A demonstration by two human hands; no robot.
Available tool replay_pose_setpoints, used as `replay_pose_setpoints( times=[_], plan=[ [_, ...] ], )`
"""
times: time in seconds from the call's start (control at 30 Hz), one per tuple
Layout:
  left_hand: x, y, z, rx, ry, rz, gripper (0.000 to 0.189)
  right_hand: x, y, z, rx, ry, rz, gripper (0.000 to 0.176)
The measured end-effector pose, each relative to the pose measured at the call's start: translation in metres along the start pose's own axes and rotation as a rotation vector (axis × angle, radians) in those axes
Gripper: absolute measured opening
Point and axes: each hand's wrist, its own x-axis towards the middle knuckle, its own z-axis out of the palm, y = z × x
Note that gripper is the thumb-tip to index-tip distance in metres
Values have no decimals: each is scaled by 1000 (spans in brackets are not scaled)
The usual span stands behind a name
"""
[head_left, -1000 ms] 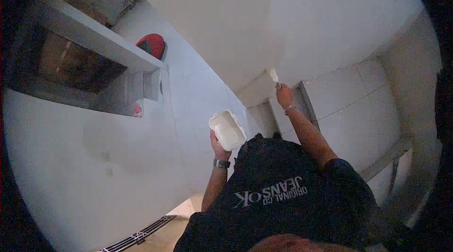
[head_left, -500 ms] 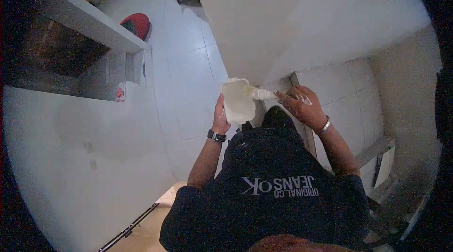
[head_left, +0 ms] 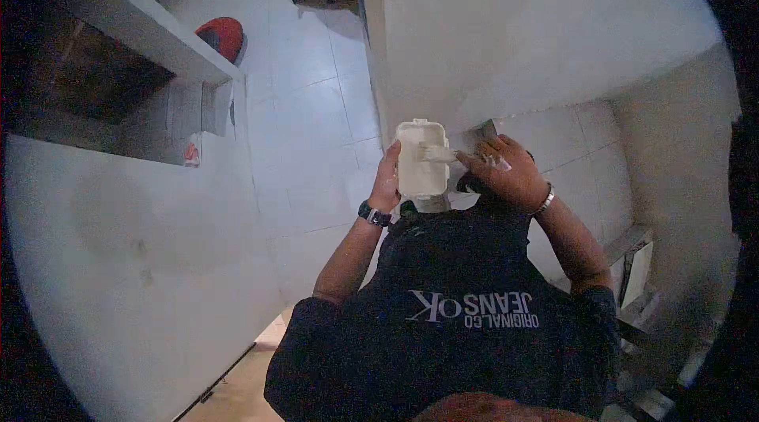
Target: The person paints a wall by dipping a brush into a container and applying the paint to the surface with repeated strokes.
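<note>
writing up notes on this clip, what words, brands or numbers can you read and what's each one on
"ORIGINAL.CO": upside down on the black short-sleeved fabric shirt
"JEANS": same shirt, next to it
"OK": same shirt, in larger letters
Dark wristwatch with a metallic case: face too small and blurred to read
Off-white rectangular open tub: no lettering shows

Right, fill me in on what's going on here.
A person holds a pale, open container in the left hand. The right hand grips what looks like a brush, its coated end over or in the container's open top; the view doesn't settle which. White smears mark the right hand. How much the container holds is hard to tell.
</note>
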Motion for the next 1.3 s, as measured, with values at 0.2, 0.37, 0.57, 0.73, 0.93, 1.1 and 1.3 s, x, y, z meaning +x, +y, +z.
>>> replay_pose_setpoints(
  times=[0.2, 0.37, 0.57, 0.73, 0.93, 1.1, 1.3],
  plan=[
    [18, -12, -18, -45, 9, -27, 52, -3, 16, 6, -77, 25, -27, 36],
    [19, -12, -10, -114, -12, -32, 51, -18, 23, 5, 604, -108, 475, 23],
    [27, -22, -18, -87, -4, -37, 52, -52, 18, 78, 1348, 33, 874, 27],
    [18, -19, 2, 88, -97, 131, 55, -82, 4, 144, 1366, 247, 828, 29],
    [10, -12, 9, -167, -33, 15, 56, -66, -35, 98, 1812, 446, 1128, 28],
    [8, -2, 16, -377, -184, -17, 59, -74, -24, 107, 1419, 588, 887, 29],
    [9, 7, 3, -216, -64, -10, 59, -69, 12, 146, 1756, 672, 1258, 29]
  ],
)
